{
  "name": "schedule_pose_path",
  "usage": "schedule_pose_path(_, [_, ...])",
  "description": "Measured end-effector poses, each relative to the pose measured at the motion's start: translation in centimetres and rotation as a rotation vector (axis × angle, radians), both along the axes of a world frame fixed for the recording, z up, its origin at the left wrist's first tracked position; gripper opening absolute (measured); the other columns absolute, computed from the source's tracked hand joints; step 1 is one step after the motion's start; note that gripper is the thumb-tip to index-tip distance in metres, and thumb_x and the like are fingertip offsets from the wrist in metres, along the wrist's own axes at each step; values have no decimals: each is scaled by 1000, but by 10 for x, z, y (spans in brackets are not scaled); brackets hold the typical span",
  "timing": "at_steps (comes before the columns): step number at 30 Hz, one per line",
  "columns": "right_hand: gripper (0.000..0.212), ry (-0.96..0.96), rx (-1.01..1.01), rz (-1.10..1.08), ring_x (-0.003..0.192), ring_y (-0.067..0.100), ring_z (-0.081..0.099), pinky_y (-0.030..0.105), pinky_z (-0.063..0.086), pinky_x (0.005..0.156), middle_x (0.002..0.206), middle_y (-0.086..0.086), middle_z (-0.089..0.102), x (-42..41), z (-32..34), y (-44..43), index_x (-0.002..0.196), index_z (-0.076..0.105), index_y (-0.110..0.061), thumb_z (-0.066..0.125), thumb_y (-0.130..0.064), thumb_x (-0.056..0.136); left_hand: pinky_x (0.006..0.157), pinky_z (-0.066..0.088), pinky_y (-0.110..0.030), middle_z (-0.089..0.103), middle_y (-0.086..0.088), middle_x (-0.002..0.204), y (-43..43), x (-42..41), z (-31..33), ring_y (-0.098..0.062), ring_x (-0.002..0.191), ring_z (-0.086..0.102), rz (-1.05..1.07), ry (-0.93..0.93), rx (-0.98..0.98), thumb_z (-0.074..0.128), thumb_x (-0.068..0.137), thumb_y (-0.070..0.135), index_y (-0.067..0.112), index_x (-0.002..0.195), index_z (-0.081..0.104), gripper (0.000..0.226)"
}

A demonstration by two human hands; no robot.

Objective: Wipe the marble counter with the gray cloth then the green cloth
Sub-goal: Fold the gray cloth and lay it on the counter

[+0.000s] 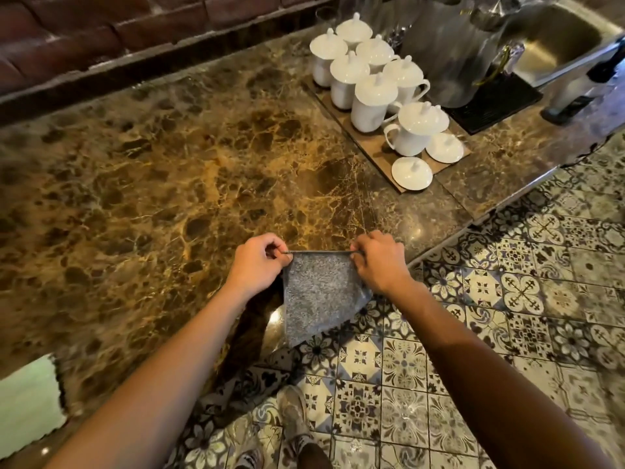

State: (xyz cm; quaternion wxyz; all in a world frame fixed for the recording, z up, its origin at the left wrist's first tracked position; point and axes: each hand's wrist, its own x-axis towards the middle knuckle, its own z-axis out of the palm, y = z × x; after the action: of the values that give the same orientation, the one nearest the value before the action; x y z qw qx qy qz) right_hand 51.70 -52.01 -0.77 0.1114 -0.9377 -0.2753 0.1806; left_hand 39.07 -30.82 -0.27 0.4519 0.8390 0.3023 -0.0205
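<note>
A gray cloth (319, 292) hangs folded between my two hands at the near edge of the brown marble counter (162, 170). My left hand (255, 264) pinches its upper left corner and my right hand (380, 262) pinches its upper right corner, so the top edge is stretched taut. The cloth's lower part droops over the counter edge above the floor. A pale green cloth (25, 404) lies flat on the counter at the lower left, partly cut off by the frame.
A wooden tray (378, 157) with several white lidded cups (372, 96) and loose lids stands at the right back. Behind it are glass jugs (449, 52), a black mat (497, 99) and a steel sink (558, 38). A brick wall runs along the back. Patterned floor tiles lie below right.
</note>
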Motion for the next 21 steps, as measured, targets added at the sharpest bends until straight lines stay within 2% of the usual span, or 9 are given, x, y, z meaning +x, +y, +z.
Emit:
schedule_pose_path(3, [17,-67,91,-9,112,32,56,47,38,96,116,6,65,9,19,15,111,67,-21,56,-22,99,58,40,-9,67,6,73,9,3,22,-5,66,57,29,-60,64,79,86,18,19,80,68,12])
schedule_pose_path(9, [13,-111,236,53,99,33,66,47,43,93,97,6,73,13,64,58,109,64,-21,60,-24,98,63,42,-22,65,10,71,46,-12,58,-3,61,56,121,-168,101,78,85,17,18,80,68,12])
schedule_pose_path(12, [13,-131,293,123,96,36,68,49,49,89,94,10,74,8,85,85,107,65,-18,63,-24,96,63,41,-17,63,8,70,67,-31,73,-4,63,56,166,-205,106,78,85,14,17,81,68,11])
schedule_pose_path(14, [13,-143,328,172,94,37,68,46,51,85,94,11,75,-1,98,106,105,67,-16,65,-24,95,65,42,-20,64,8,71,83,-48,81,-6,64,57,218,-230,97,78,85,15,18,82,69,10])
schedule_pose_path(18, [11,-122,384,250,96,34,68,47,52,88,98,8,76,-23,123,151,102,70,-18,68,-26,95,64,46,-21,65,8,72,120,-87,94,-8,65,59,307,-277,91,79,85,17,22,80,68,13])
schedule_pose_path(21, [12,-130,406,324,97,32,69,41,51,86,98,6,77,-45,138,191,100,73,-18,71,-28,93,63,50,-23,67,3,72,150,-125,102,-7,60,61,366,-311,102,79,85,17,20,80,68,12])
